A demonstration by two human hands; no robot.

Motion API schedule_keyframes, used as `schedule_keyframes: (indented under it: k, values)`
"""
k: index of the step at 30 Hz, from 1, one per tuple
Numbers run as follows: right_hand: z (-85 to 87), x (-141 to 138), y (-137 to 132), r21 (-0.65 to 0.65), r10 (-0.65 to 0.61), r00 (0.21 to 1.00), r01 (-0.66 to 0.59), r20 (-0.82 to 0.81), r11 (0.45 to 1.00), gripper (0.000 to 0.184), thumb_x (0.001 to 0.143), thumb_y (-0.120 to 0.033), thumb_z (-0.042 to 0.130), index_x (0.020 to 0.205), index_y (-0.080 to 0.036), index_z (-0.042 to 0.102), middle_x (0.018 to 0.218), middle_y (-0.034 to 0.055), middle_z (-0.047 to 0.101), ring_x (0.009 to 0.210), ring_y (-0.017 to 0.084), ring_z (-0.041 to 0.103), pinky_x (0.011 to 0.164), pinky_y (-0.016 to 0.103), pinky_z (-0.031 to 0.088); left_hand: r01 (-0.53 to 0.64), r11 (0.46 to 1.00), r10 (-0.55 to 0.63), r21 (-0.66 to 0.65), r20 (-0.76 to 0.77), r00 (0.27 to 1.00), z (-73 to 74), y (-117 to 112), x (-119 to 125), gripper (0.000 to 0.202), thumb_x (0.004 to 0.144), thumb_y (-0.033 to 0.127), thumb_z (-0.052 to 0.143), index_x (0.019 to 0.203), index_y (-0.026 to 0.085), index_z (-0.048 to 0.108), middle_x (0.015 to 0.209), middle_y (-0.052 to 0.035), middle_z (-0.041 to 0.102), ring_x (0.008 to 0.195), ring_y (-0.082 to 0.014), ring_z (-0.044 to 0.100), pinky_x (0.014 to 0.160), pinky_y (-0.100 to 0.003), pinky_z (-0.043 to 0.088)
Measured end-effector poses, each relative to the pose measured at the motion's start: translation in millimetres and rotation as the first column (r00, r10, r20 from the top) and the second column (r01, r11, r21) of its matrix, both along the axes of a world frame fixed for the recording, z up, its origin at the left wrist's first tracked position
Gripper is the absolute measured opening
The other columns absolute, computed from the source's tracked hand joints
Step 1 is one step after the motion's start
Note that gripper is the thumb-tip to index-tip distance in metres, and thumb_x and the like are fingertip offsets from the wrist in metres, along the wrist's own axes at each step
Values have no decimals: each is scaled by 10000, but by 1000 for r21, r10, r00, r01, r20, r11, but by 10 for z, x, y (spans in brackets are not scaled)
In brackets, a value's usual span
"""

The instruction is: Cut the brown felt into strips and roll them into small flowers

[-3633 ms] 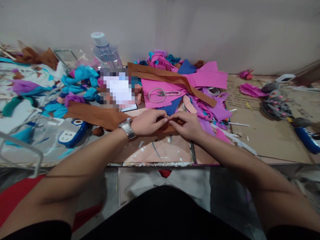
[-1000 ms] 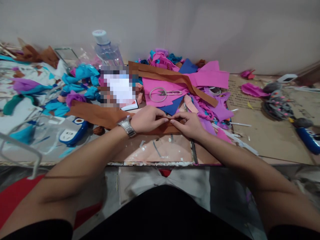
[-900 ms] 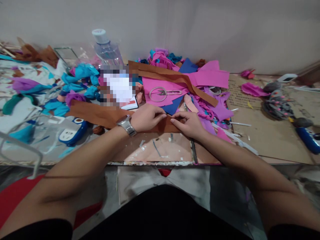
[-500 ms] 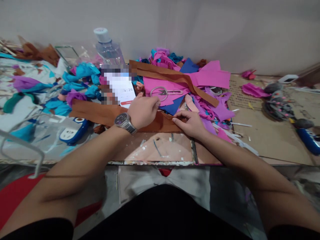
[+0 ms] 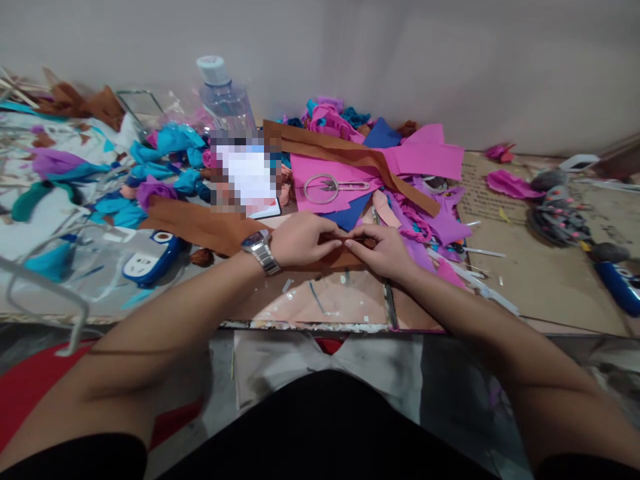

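Note:
A long strip of brown crepe paper point(image 5: 200, 225) lies across the front of the table, its right part under my hands. My left hand point(image 5: 306, 241), with a metal watch at the wrist, pinches the strip's upper edge between thumb and fingers. Close beside it, fingertips nearly touching, my right hand point(image 5: 381, 249) pinches the same edge. Just beyond them are thread snips point(image 5: 345, 185) with a large ring, on pink paper point(image 5: 313, 170). A second brown strip point(image 5: 350, 155) lies across the pink sheet.
A phone point(image 5: 250, 180) and a clear bottle point(image 5: 227, 107) stand behind my left hand. Crumpled blue and purple paper point(image 5: 155, 190) covers the left side, near a blue-and-white power socket point(image 5: 153, 259). Cardboard point(image 5: 555, 267) lies at right, with a dark pincushion-like bundle point(image 5: 557, 217).
My left hand has come down and right from above the strip, to meet my right hand at its edge. Both hands now pinch the brown paper there.

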State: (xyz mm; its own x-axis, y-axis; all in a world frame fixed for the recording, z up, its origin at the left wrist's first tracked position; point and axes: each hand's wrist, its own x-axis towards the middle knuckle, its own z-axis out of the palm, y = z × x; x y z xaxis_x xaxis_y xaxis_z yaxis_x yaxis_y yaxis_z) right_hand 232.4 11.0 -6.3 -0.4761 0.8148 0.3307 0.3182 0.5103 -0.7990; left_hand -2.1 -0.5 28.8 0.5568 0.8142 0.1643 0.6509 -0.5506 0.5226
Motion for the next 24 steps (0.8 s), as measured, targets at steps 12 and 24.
schedule_keyframes:
  k: [12, 24]
  values:
    - [-4, 4, -19, 54, 21, 999, -19, -32, 998, 120, 922, -261, 711, 985, -216, 804, 998, 52, 837, 896, 197, 785, 852, 322, 622, 48, 984, -36, -171, 69, 997, 56, 14, -25, 229, 901, 338, 637, 892, 178, 800, 812, -24, 782, 695, -154, 651, 693, -266, 465]
    - [39, -5, -21, 12, -25, 997, 26, -72, 1000, 179, 915, -267, 714, 1042, -230, 835, 1053, 63, 843, 952, 221, 786, 873, 352, 624, 16, 980, 7, -197, 114, 993, 71, 74, -96, 365, 895, 264, 576, 1131, 202, 848, 947, -23, 838, 786, -187, 730, 779, -282, 553]
